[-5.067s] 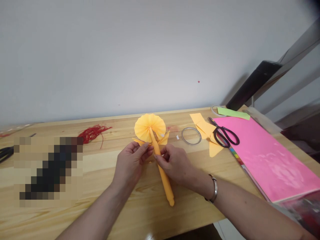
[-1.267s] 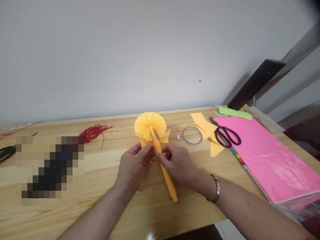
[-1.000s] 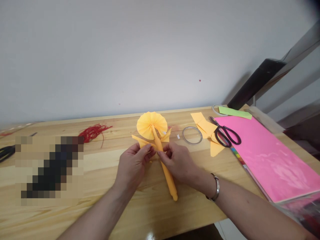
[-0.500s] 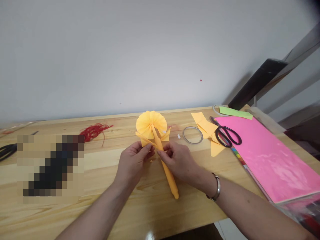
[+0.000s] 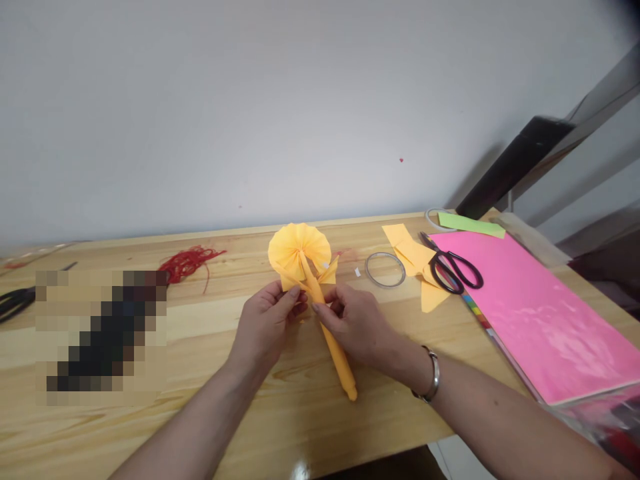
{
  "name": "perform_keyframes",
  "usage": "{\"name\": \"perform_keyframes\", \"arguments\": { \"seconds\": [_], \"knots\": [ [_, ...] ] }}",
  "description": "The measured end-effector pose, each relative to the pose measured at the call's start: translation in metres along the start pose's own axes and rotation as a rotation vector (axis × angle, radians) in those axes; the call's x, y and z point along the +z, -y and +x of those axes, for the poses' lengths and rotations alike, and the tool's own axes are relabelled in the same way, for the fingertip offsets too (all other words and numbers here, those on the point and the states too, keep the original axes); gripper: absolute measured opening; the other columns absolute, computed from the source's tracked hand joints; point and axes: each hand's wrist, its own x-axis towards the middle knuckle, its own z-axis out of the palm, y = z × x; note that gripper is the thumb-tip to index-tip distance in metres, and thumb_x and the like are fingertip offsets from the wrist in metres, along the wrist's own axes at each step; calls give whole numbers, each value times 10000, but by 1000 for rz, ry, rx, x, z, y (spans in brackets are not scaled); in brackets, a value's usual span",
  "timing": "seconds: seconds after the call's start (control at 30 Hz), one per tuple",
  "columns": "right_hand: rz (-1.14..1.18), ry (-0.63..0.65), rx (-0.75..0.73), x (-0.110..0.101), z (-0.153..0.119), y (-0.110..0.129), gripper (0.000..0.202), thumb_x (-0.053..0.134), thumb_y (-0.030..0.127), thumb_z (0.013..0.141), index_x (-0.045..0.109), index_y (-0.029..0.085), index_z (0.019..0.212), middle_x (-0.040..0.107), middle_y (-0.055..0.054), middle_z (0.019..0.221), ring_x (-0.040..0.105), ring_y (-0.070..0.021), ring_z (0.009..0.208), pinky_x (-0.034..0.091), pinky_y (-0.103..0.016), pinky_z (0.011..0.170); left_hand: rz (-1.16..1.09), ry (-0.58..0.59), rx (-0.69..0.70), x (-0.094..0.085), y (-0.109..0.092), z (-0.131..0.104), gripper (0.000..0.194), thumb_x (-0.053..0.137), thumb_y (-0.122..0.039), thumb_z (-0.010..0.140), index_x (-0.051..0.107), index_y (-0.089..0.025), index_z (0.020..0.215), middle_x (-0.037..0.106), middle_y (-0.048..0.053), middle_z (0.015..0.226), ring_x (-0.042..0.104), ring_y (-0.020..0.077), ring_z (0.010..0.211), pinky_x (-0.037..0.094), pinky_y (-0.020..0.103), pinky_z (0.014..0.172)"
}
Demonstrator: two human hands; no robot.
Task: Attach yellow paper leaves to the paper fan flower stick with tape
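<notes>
A yellow-orange paper flower has a round pleated head (image 5: 293,243), folded leaf-like pieces below it and a rolled paper stem (image 5: 339,360) slanting down to the right. My left hand (image 5: 267,323) pinches the left leaf piece between thumb and fingers, just under the head. My right hand (image 5: 355,320), with a silver bracelet at the wrist, is closed around the upper stem near the right leaf piece. Some fingertips of both hands are hidden behind the paper.
Right of the flower lie a clear tape ring (image 5: 385,269), orange paper scraps (image 5: 407,250), black-handled scissors (image 5: 456,272), a pink paper pack (image 5: 555,320) and a green strip (image 5: 471,225). Red threads (image 5: 193,263), a blurred-out dark object (image 5: 105,340) and another black tool (image 5: 17,302) are left.
The flower head has shifted slightly left and tilted a little. Both hands keep their hold in almost the same place.
</notes>
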Motion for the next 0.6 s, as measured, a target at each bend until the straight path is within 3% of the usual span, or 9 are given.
{"name": "perform_keyframes", "arguments": {
  "seconds": [0.6],
  "knots": [
    [17, -1, -6, 0, -1, 2, 158, 555, 332, 823, 602, 182, 837, 656, -3, 694, 567, -113, 602, 375, -227, 547, 51, -2, 32, -2, 5, 1, 193, 694, -313, 705, 656, -135, 768, 585, -1, 654, 498, 105, 612, 418, 230, 613]
  ]
}}
